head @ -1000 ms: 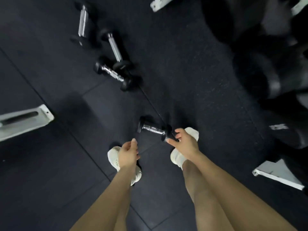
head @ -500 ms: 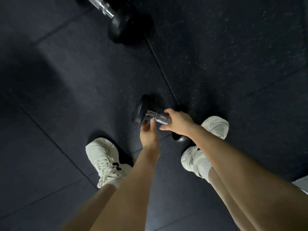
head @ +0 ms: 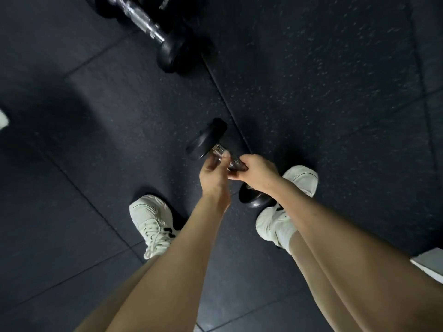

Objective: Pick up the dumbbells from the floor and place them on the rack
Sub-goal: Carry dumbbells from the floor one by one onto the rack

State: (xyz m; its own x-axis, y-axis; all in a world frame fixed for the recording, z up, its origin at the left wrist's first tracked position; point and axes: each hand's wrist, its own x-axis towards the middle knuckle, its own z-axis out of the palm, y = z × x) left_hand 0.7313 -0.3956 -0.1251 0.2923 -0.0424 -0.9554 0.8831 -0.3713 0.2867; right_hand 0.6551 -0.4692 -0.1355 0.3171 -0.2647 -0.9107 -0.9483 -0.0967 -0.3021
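Observation:
A small black dumbbell [head: 208, 139] with a chrome handle lies on the dark rubber floor between my feet. My right hand [head: 257, 174] grips the middle of the handle from above. My left hand [head: 214, 172] curls its fingers around the handle beside it, nearer the far head. The near head [head: 254, 198] shows under my right wrist. A second, larger dumbbell [head: 153, 29] lies at the top of the view, out of reach of both hands. The rack is not in view.
My two white shoes [head: 153, 220] [head: 291, 209] stand on the floor either side of the held dumbbell. White frame corners show at the left edge [head: 3, 119] and lower right [head: 429, 265]. Dark floor mats stretch right and left.
The view has dropped closer to the floor. My left hand has closed around the handle next to my right hand, which reached it first.

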